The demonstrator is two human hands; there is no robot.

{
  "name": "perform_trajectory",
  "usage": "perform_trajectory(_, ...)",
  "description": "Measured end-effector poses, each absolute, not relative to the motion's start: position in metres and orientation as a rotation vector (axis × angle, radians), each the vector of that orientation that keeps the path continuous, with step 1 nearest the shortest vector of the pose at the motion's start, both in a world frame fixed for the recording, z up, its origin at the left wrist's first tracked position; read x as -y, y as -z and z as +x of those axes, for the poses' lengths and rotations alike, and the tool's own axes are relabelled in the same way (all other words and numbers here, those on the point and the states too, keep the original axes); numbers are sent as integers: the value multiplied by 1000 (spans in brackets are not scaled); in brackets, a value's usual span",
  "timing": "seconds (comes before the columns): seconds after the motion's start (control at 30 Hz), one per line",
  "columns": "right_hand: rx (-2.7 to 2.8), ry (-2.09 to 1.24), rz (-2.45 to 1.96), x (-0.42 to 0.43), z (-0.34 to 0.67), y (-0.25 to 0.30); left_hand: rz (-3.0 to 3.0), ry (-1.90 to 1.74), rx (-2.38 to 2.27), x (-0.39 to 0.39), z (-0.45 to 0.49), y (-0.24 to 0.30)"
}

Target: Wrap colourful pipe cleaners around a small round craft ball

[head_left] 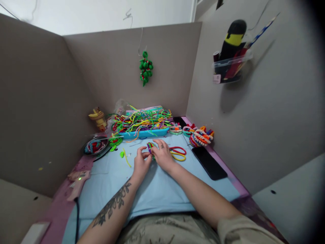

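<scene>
Over the middle of the blue-covered table, a small bundle of pipe cleaners [150, 146], striped in purple, green and red, is held between both hands. My left hand [141, 162] pinches its near left side with thumb and fingers. From the right, my right hand [163, 155] closes on the same piece and hides much of it. Just beyond the right hand lie a red and a yellow loop [179, 154] that look like scissors handles; the rest is covered. Left of the hands lie a loose yellow pipe cleaner [127, 158] and a bright green scrap [122, 154].
A blue tray [144, 133] heaped with pipe cleaners stands at the back. Finished-looking colourful pieces [200, 137] and a black phone [209, 163] lie right. At left are a bowl [86, 150] and a pink glue gun [79, 184] with a lit green light. Grey partitions [162, 71] enclose the table.
</scene>
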State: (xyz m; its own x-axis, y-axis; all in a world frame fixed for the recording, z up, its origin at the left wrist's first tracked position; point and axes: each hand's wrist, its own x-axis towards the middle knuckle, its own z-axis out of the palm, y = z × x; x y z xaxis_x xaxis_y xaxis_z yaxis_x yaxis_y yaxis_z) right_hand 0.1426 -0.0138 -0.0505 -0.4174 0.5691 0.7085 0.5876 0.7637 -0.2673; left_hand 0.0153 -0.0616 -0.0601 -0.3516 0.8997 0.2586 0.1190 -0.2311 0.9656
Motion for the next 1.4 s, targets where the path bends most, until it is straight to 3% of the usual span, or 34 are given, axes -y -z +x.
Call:
perform_trajectory(0.33,2090,177,-754,12,138,44,1743,-1400,-1746,67,16,51)
perform_trajectory(0.6,1746,74,-651,11,151,17,1797,-1289,-1682,66,19,56)
perform_trajectory(1.07,1871,-578,-925,8,150,41,1034,-1619,-1325,56,13,44)
perform_trajectory(1.4,2145,-266,-1099,21,145,42,621,-1672,-1092,55,18,47)
